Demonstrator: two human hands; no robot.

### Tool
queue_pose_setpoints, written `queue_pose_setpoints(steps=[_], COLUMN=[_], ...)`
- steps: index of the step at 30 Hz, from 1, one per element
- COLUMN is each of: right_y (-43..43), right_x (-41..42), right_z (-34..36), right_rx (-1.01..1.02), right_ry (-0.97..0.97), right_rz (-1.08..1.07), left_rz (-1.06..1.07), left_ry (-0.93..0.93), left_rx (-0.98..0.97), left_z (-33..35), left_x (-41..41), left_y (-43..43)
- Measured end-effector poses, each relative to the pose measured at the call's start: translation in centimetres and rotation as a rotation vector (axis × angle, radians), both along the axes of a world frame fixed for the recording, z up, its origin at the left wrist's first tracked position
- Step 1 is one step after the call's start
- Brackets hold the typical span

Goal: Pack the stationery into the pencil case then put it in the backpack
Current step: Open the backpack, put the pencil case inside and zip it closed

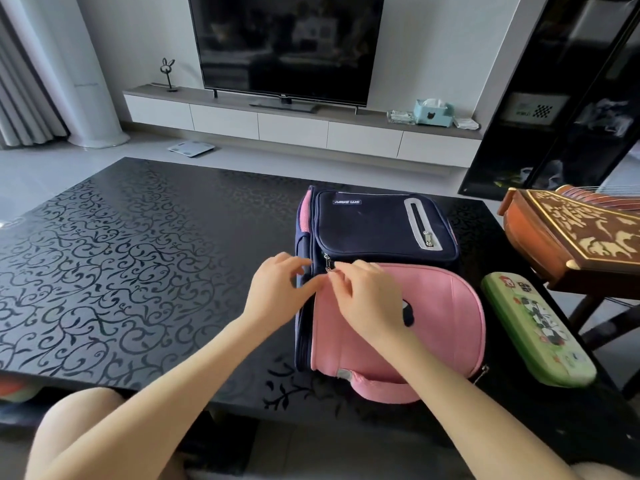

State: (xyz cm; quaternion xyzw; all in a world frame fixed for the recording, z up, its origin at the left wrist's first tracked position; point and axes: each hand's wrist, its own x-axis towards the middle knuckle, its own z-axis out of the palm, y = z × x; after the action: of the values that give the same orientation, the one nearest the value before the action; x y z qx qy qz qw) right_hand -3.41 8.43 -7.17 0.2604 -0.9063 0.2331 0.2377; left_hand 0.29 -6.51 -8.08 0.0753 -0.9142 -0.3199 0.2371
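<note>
- Backpack (pixel 377 282), navy and pink, lies flat right of centre on the black patterned table (pixel 121 254).
- My right hand (pixel 367 299) pinches the zipper pull (pixel 327 264) at the bag's left edge; fingers closed on it.
- My left hand (pixel 277 289) rests against the bag's side just beside the zip, fingers curled, gripping nothing I can make out.
- Green pencil case (pixel 536 329) sits closed on the table, right of the bag, not inside.
- Step looks like unzipping the backpack; next I need the opening wide enough, then fetch the case.
</note>
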Motion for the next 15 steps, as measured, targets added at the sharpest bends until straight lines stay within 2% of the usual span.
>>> queue_pose_setpoints(steps=[5,9,12,15], right_y=[4.2,6.0,6.5,6.8], right_x=[-1.6,-4.5,-5.1,-5.0], right_z=[0.4,-0.2,-1.3,-2.1], right_rx=[0.118,0.371,0.354,0.261], right_ry=[0.190,0.058,-0.012,0.048], right_rz=[-0.133,-0.135,-0.101,-0.086], left_rz=[0.013,0.059,0.065,0.092], left_ry=[-0.099,-0.137,-0.127,-0.129], left_rx=[-0.015,-0.021,-0.014,-0.018], left_z=[1.1,1.2,1.1,1.1], left_x=[-2.7,-3.0,-2.9,-2.7], left_y=[2.1,3.2,3.3,1.4])
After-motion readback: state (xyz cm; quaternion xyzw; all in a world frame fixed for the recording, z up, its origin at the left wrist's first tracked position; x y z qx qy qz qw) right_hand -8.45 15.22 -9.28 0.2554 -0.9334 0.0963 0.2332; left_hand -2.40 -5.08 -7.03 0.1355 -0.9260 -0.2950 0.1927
